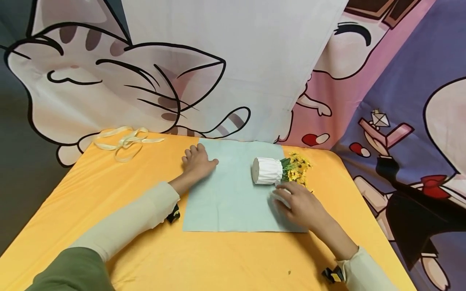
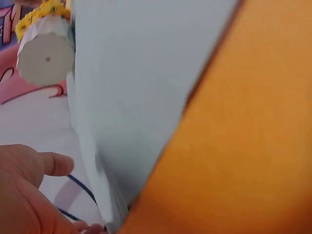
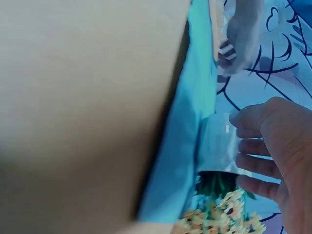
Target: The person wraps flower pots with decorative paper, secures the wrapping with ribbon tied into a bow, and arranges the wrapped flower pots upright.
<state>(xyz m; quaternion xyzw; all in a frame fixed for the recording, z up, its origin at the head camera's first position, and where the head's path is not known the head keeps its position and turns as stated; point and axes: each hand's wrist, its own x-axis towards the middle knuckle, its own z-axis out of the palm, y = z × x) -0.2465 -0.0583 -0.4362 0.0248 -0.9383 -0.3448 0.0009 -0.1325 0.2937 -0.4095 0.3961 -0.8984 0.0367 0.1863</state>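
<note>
A pale blue square sheet (image 1: pixel 233 206) lies on the yellow cloth. On its right part a white pot (image 1: pixel 267 171) lies on its side, its round base facing left and its yellow flowers (image 1: pixel 298 166) pointing right. My left hand (image 1: pixel 198 163) is at the sheet's upper left edge, thumb spread toward the middle; whether the fingertips touch the sheet is unclear. Just in front of the pot hovers my right hand (image 1: pixel 300 204), fingers apart and slightly bent, holding nothing. In the right wrist view its fingers are beside the pot (image 3: pixel 214 146), with no grip on it.
A loosely looped cream ribbon (image 1: pixel 129 141) lies at the table's far left. Printed fabric with a cartoon cat (image 1: pixel 109 81) hangs behind the table, and more printed fabric (image 1: pixel 400 121) hangs along the right side. The yellow tablecloth (image 1: pixel 218 262) extends around the sheet.
</note>
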